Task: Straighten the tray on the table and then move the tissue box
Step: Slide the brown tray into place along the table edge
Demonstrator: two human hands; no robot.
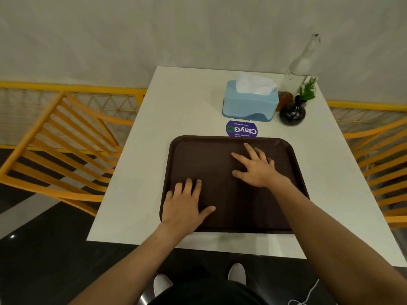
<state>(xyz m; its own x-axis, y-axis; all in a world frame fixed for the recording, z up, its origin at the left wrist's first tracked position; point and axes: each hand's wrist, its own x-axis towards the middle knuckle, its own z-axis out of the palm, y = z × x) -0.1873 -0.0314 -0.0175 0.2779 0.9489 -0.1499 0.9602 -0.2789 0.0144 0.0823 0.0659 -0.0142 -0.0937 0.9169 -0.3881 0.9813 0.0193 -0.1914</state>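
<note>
A dark brown tray point(211, 155) lies on the white table point(136, 194), its long sides roughly parallel to the table's near edge. My left hand point(187, 205) rests flat on the tray's near left part, fingers spread. My right hand point(255, 168) lies flat on the tray's right half, fingers apart and pointing toward the far side. Beyond the tray stands a light blue tissue box point(248, 104) with a white tissue sticking out of its top. Neither hand touches the box.
A purple round sticker point(241, 129) sits between tray and box. Right of the box stand a dark round vase with a green sprig point(292, 112), a small amber jar point(285, 100) and a clear glass bottle point(301, 62). Yellow slatted chairs point(61, 150) flank the table.
</note>
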